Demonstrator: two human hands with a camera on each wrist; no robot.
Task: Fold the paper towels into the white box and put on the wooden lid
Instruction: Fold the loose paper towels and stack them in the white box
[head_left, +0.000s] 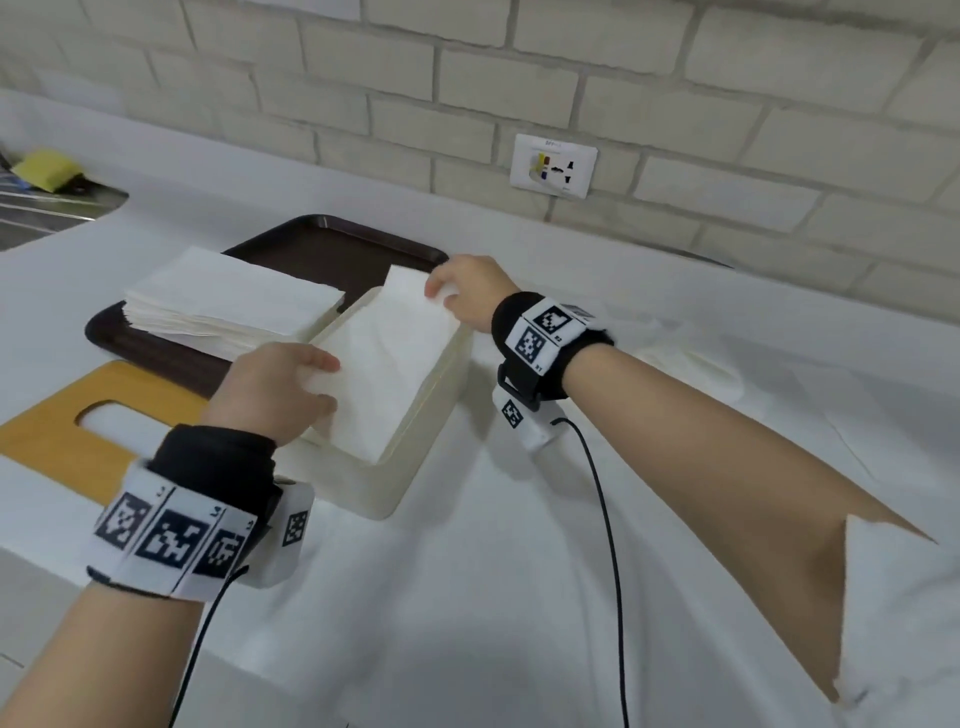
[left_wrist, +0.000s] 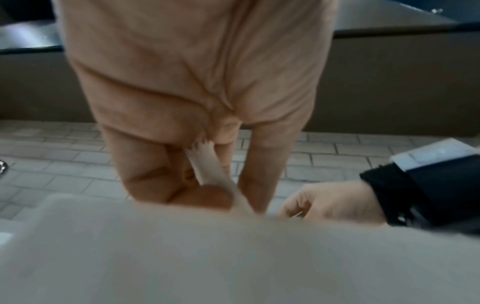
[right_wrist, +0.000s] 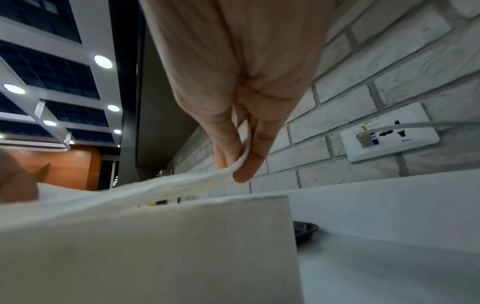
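Note:
A white paper towel is stretched over the open white box in the head view. My left hand pinches its near left end; the left wrist view shows the towel's edge between thumb and fingers. My right hand pinches the far corner, and in the right wrist view the towel is held between thumb and forefinger above the box wall. A stack of paper towels lies on a dark brown tray. The wooden lid, with a slot cut in it, lies flat to the left.
The white counter runs to a brick wall with a socket plate. A crumpled white towel lies right of my right wrist. A metal sink edge with a yellow sponge sits far left.

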